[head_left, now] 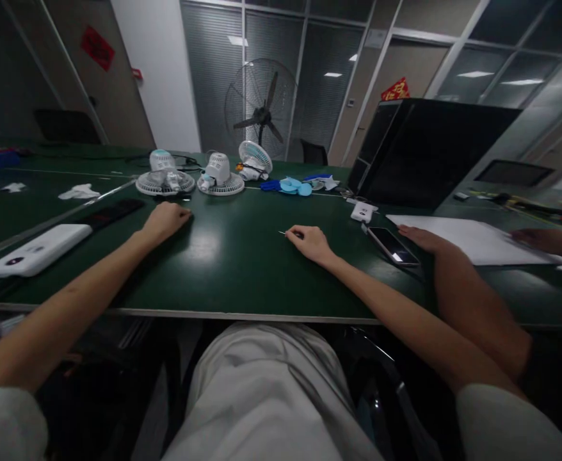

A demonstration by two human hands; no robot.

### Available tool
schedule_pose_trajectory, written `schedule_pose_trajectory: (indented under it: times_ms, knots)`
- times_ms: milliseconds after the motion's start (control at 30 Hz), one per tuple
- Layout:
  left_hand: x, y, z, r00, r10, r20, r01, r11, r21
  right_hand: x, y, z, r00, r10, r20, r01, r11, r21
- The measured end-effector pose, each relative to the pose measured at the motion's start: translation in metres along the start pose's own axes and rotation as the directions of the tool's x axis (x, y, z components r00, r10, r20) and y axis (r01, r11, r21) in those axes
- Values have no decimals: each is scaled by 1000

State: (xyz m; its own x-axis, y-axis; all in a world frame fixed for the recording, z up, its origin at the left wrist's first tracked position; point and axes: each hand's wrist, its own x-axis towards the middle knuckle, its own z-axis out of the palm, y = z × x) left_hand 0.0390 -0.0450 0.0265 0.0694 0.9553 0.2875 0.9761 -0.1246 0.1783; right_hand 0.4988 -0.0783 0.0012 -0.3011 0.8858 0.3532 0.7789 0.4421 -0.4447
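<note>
My right hand (311, 243) rests on the green table, its fingers closed around what looks like a small screwdriver. Its thin metal shaft (282, 232) sticks out to the left, while most of the dark handle is hidden in the fingers. Farther left, my left hand (164, 221) lies on the table with curled fingers; whatever they may hold is hidden. Just beyond that hand sit a white fan head with its grille down (166, 182) and a second white fan head (220, 176). A third small fan (255, 160) leans tilted beside them.
Blue and light-blue pieces (293, 186) lie mid-table. A white power-bank-like device (41, 250) is at left. To the right are a phone (393, 246), a small white device (362, 212), a large black box (425, 153), and another person's hand (422, 239) on white paper (477, 240).
</note>
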Motion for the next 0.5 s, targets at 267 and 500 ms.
schedule_pose_trajectory:
  times_ms: [267, 500]
  knots:
    - [-15, 112, 26, 882, 466, 65, -388, 798, -462, -3, -3, 0, 978, -181, 101, 169, 978, 119]
    - [-33, 190, 48, 807, 590, 12, -491, 683, -541, -8, -13, -7, 965, -242, 97, 225, 961, 163]
